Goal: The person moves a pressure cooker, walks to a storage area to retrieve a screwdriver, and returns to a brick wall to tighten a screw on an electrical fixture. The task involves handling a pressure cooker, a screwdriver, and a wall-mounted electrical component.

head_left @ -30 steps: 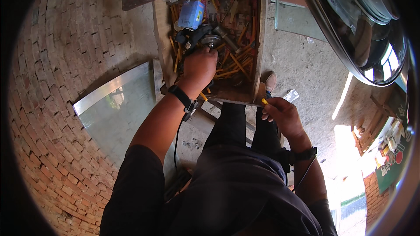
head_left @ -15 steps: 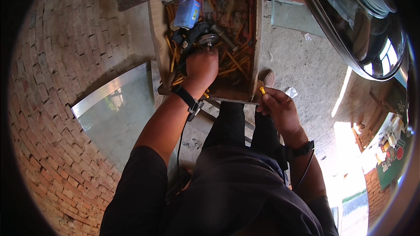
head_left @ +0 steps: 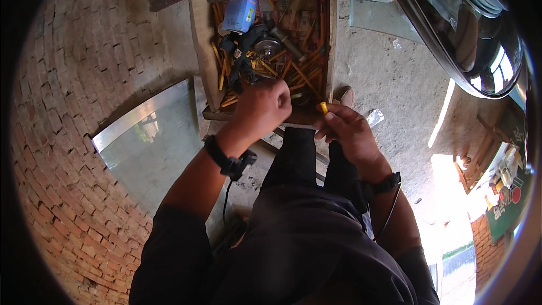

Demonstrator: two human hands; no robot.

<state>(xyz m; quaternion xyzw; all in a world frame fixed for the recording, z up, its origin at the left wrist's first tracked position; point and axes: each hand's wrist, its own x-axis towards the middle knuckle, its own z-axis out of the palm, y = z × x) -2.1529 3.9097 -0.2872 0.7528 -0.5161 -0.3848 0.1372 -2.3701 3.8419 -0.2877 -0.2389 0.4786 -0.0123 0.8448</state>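
My right hand (head_left: 351,135), right of centre in the frame, is closed in a pinch: thumb and fingers grip a small yellow plug (head_left: 323,108) near its lower end. The plug's long axis runs roughly up and down the frame, its upper end leaning slightly left and projecting free above the fingertips.

My left hand (head_left: 263,106), near the centre of the frame, is curled, back of the hand upward. The fingertips are hidden; I cannot tell whether it holds anything. From this hand, the plug lies to the right, at nearly the same height in the frame; a gap separates the two hands. The right hand is the nearer to the plug, being in contact with it; the left is the nearer to the drawer contents.

Beyond the left hand, the open wooden drawer (head_left: 201,59) occupies the upper centre. It contains loose yellow sticks (head_left: 305,78), a round metal disc (head_left: 267,48) directly above the left hand, and, at upper left, a blue box (head_left: 240,13).
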